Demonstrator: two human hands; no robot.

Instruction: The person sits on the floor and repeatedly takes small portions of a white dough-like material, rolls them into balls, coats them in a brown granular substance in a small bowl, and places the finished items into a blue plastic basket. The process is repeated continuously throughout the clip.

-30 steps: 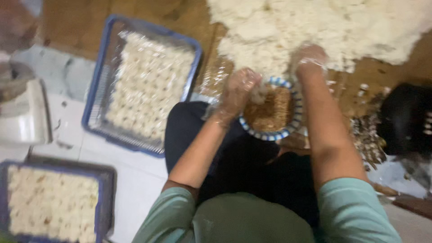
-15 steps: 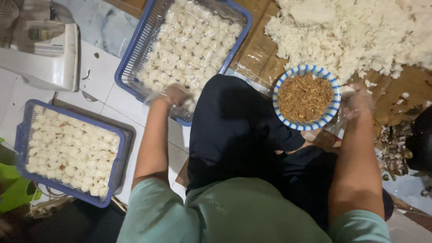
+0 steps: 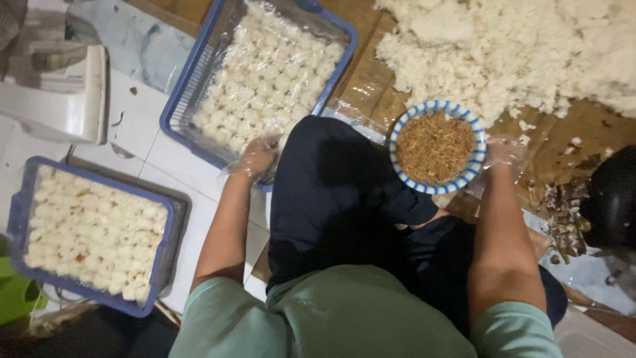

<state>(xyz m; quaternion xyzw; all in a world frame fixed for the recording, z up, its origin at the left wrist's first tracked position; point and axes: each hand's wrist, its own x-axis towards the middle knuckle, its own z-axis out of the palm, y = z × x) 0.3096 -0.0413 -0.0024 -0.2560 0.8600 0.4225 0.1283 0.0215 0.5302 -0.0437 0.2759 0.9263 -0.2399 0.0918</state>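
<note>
Beside the blue-and-white rimmed bowl [image 3: 436,147] of brown shredded filling, which is rested on a dark-trousered knee, two gloved hands are seen from above. The right hand [image 3: 505,151] is held just right of the bowl, touching its rim; whether its fingers are spread or closed cannot be told. The left hand [image 3: 256,158] is placed well left of the bowl, at the near edge of a blue tray [image 3: 199,79] packed with white rice balls, its fingers curled together. A mound of cooked white rice [image 3: 523,53] is heaped above the bowl. A second blue tray [image 3: 165,229] of rice balls is set far to the bowl's lower left.
</note>
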